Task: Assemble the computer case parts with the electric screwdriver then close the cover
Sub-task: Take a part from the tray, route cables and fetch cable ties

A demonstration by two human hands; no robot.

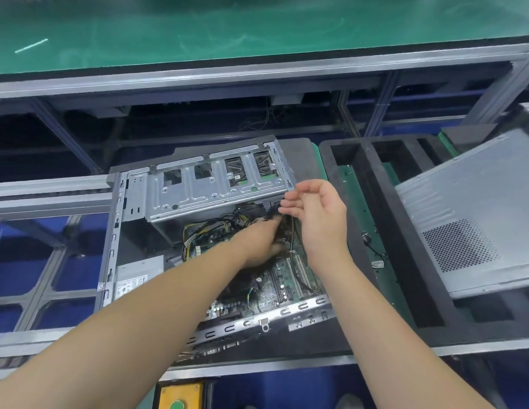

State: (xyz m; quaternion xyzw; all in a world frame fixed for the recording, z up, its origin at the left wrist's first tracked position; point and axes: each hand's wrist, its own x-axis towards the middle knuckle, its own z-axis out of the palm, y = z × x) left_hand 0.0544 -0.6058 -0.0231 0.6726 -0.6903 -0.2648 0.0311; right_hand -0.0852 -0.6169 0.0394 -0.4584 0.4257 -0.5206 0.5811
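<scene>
I see the open computer case (216, 231) lying on its side on the dark pallet (304, 149) in the middle of the view, my landmark for the rest. Inside it my left hand (261, 243) reaches down among the black and yellow cables (210, 225), fingers curled into the bundle; exactly what it grips I cannot tell. My right hand (319, 214) hovers just above the case's right edge, fingers loosely bent, fingertips pinching a black connector (272, 209) beside the left hand's fingertips.

The case shows a silver drive cage (216, 184) across its far half, a green motherboard (286, 278) in its near right part and a grey power supply (136, 276) in its near left corner. The power supply carries a white label (130, 286); its print is too small to read.

Right of the case sits a black foam tray (405, 231) with deep slots, and the silver side cover (475, 219), perforated with a vent grid, leans on that tray. Beyond the case runs the aluminium frame (257, 75) under a green surface (227, 28). Nearer than the case I see a yellow box (180, 394) with a green button (177, 405)
</scene>
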